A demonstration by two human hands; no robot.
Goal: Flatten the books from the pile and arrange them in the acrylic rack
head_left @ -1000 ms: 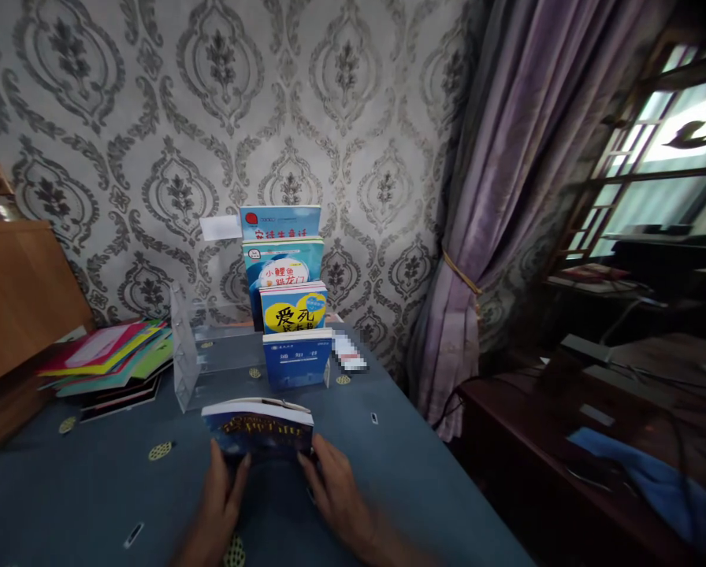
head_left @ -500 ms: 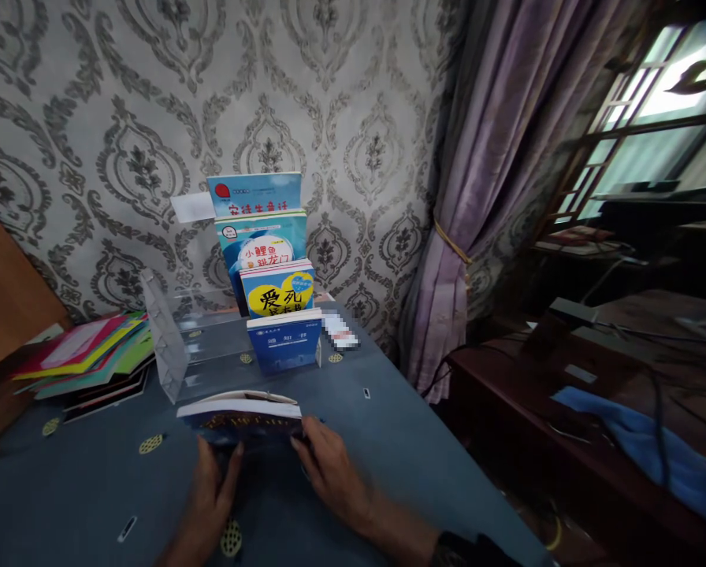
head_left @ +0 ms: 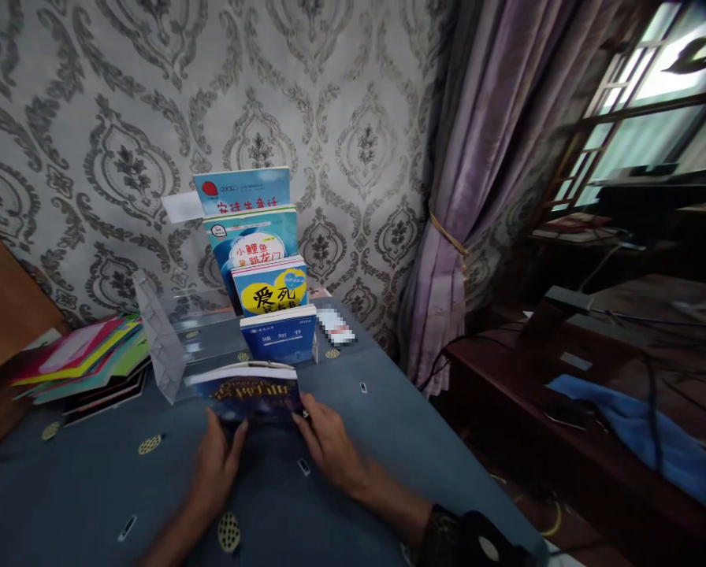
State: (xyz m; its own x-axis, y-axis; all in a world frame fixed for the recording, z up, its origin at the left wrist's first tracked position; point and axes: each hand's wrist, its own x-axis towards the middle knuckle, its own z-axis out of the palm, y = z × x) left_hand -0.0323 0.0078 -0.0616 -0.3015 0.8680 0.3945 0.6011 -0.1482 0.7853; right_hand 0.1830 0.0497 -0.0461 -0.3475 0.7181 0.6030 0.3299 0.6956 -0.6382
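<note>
Both hands hold a dark blue book (head_left: 250, 391) with gold lettering, its cover tilted up toward me just in front of a clear acrylic tiered rack (head_left: 169, 346). My left hand (head_left: 217, 461) grips the book's lower left corner. On the lower right corner, my right hand (head_left: 328, 442) has its fingers closed. The rack's right side holds several upright books in rising steps: a blue one (head_left: 279, 336) in front, a yellow-and-blue one (head_left: 270, 287), then taller light blue ones (head_left: 251, 236) behind.
A fanned pile of colourful booklets (head_left: 84, 358) lies at the left on the blue patterned tablecloth (head_left: 69, 496). A wooden cabinet (head_left: 1, 315) stands far left. At right hang purple curtains (head_left: 483, 173), with a dark wooden desk (head_left: 595, 409) carrying a blue cloth (head_left: 642, 441).
The book has been carried forward to the rack's front edge and tipped more upright. Both hands moved away from me with it, and my view shifted slightly right.
</note>
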